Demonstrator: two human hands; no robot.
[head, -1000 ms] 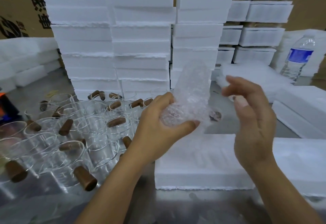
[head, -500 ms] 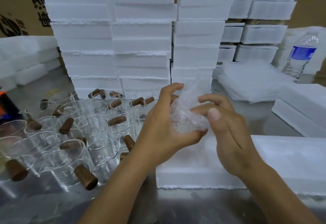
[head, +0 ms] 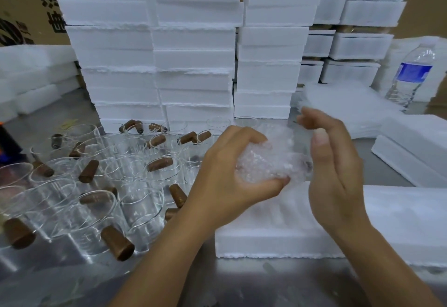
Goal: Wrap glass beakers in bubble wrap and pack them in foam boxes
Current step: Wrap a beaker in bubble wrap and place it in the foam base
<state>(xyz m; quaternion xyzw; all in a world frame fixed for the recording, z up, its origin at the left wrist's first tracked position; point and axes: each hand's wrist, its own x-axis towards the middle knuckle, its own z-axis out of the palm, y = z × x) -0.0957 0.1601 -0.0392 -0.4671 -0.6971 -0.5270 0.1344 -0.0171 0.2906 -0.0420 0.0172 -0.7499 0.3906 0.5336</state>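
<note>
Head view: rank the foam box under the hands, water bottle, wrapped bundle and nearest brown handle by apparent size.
1. foam box
2. wrapped bundle and water bottle: look alike; bottle sits farther
3. brown handle

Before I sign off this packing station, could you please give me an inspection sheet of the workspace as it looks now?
Surface: grey metal table, shiny, bare in the near middle.
Job's things: bubble-wrap bundle held above a flat foam box; many unwrapped glass beakers crowded at the left; stacked foam boxes behind; pile of wrap sheets at the right.
Clutter: water bottle upright at the far right; orange and dark object at the left edge, cut off by the frame.
Hands: left hand grips the bundle; right hand open beside it, contact unclear.
Cables: nothing seen.
Surroundings: printed cardboard cartons behind the stacks.
</note>
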